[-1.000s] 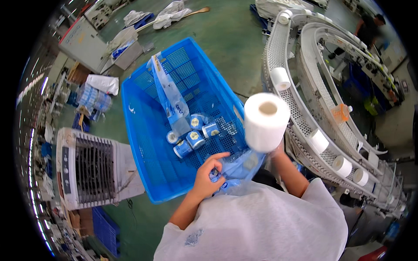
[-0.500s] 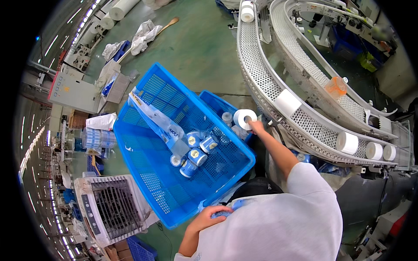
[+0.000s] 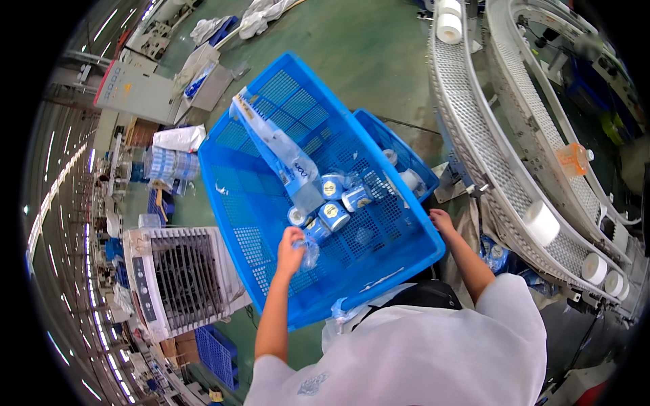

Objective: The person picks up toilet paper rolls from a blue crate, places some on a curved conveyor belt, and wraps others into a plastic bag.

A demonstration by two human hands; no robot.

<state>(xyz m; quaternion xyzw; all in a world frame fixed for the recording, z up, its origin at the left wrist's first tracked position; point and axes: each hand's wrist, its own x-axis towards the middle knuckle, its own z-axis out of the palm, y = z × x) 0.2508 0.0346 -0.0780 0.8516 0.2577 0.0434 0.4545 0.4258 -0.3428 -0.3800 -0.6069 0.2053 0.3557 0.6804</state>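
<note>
Around blue crate (image 3: 261,186), green floor (image 3: 379,74)

Contents about the grip: two hands, two crates, two conveyor tracks.
Left hand (image 3: 291,252): one crumpled clear film (image 3: 309,255) in its grip; five blue-and-white rolls (image 3: 334,215) just ahead; one long film sleeve (image 3: 279,154) beyond. Right hand (image 3: 441,220): one large blue crate (image 3: 405,260) to its left, one smaller blue crate (image 3: 428,177) ahead; two curved conveyor tracks (image 3: 467,111) to its right, with five white rolls (image 3: 542,223) visible, one orange container (image 3: 573,160).
</note>
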